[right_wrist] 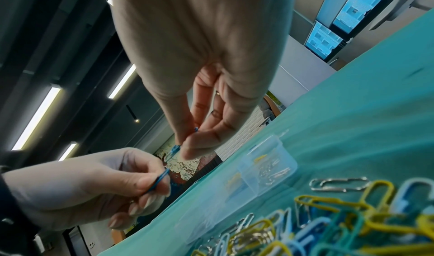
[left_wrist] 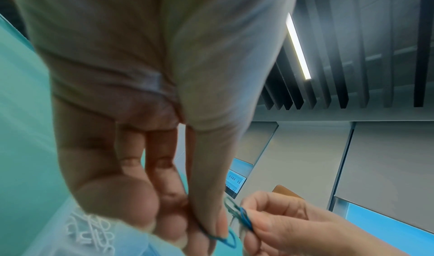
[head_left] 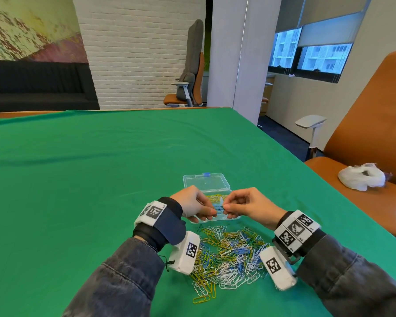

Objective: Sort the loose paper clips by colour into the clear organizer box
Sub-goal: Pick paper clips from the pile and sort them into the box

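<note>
Both hands hover over the clear organizer box (head_left: 234,218), whose lid (head_left: 205,182) lies open behind it. My left hand (head_left: 212,213) pinches a blue paper clip (left_wrist: 226,238) between thumb and fingertips. My right hand (head_left: 226,209) pinches another blue clip (right_wrist: 175,149). The two clips (head_left: 219,210) meet between the hands, and I cannot tell whether they are linked. Yellow clips (head_left: 215,197) lie in the box's far compartment. The loose pile (head_left: 229,250) of yellow, blue, white and silver clips lies on the green cloth just in front of the box.
The green cloth (head_left: 101,179) covers the whole table. The table's right edge runs diagonally past an orange chair (head_left: 364,138) with a white plastic bag (head_left: 361,177) on its seat. The pile (right_wrist: 328,213) reaches under both wrists.
</note>
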Available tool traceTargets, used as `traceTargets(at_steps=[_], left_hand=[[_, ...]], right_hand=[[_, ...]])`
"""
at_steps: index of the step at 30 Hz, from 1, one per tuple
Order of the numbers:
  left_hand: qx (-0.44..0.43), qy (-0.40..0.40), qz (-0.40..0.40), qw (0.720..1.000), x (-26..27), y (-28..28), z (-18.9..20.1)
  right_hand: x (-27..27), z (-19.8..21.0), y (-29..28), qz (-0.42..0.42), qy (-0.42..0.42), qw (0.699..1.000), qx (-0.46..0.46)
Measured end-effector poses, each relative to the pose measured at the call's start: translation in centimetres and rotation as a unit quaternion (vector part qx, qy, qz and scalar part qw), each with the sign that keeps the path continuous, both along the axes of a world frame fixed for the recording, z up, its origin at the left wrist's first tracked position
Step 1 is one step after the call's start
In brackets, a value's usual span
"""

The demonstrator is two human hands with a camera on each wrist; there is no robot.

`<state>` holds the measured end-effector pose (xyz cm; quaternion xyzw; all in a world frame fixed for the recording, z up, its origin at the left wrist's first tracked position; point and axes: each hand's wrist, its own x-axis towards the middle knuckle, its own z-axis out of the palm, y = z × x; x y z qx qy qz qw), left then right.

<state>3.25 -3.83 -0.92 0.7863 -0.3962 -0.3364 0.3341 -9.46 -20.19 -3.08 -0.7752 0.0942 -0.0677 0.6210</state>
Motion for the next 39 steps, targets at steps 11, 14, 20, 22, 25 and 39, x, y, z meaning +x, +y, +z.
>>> traceTargets(at_steps=[11,14,20,22,25,39], left_hand=[[0.023,-0.025,0.043,0.998,1.2,1.8,0.4],[0.023,-0.034,0.051,0.998,1.5,2.1,0.5],[0.022,-0.047,0.068,0.996,1.9,2.5,0.2],[0.020,-0.051,0.075,0.996,2.1,2.6,0.2],[0.019,-0.055,0.082,0.995,2.2,2.7,0.3],[0.028,-0.046,0.079,0.995,2.1,2.7,0.3]], right_hand=[[0.3,-0.1,-1.3,-0.054,0.019,0.998,-0.037],[1.1,-0.1,-1.6,-0.066,0.036,0.993,-0.094],[3.0,0.1,-2.3,-0.069,0.070,0.973,-0.208],[3.4,0.1,-2.2,-0.059,0.084,0.968,-0.230],[3.8,0.1,-1.8,-0.037,0.099,0.960,-0.261],[4.6,-0.1,-1.4,-0.035,0.084,0.957,-0.274]])
